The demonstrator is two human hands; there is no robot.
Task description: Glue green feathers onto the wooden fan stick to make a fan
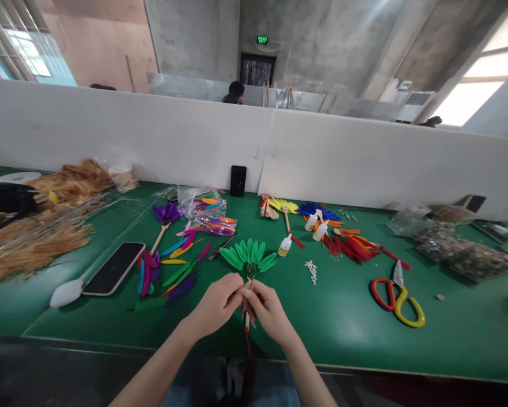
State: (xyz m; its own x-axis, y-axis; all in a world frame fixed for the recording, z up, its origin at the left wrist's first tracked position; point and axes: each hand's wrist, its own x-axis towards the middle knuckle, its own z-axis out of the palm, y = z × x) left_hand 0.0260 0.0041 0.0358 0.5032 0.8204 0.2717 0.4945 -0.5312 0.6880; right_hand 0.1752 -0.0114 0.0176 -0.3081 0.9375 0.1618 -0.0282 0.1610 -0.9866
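Red tassel [248, 343] trails toward six o'clock from the wooden handle [247, 321] of the green feather fan [250, 254], its feathers spread at twelve. Left hand [222, 299] and right hand [267, 310] each keep a narrow grip, pinching the fan just below its feathers; uneven pressure might loosen or skew them. From the hands, scissors [400, 292] lie at three o'clock; white beads [312, 271], at two, could scatter under a swinging wrist. Farther, at one, a nudge might tip the glue bottle [285, 247] onto the worktop [342, 330].

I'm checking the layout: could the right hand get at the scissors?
Probably yes: nothing visible stands between the right hand and scissors, though the hand would have to leave the green fan.
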